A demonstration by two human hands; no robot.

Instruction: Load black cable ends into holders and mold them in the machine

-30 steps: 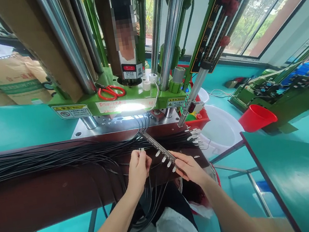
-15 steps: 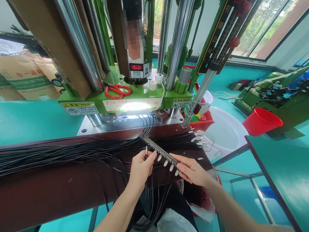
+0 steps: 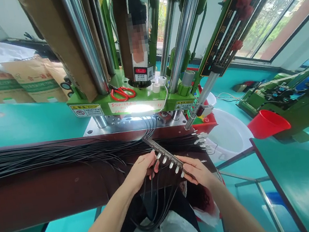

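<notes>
My right hand (image 3: 199,171) grips the near end of a long metal jig bar (image 3: 164,154) that lies slantwise over the dark red bench (image 3: 52,189). Several black cables with silver connector ends hang from the bar toward my lap. My left hand (image 3: 142,168) is closed in a pinch at the bar's left side, pressing a cable connector (image 3: 158,156) against it. A thick bundle of black cables (image 3: 47,157) stretches left across the bench.
A green moulding press (image 3: 129,100) with steel columns stands just behind the bench, red scissors (image 3: 122,93) on its base. Loose connector ends (image 3: 201,140) lie right of the bar. A white basin (image 3: 226,132), red funnel (image 3: 267,124) and green table (image 3: 305,175) are at the right.
My left hand carried a connector from just left of the bar up against it. The right hand kept its hold on the bar. The view shifted slightly.
</notes>
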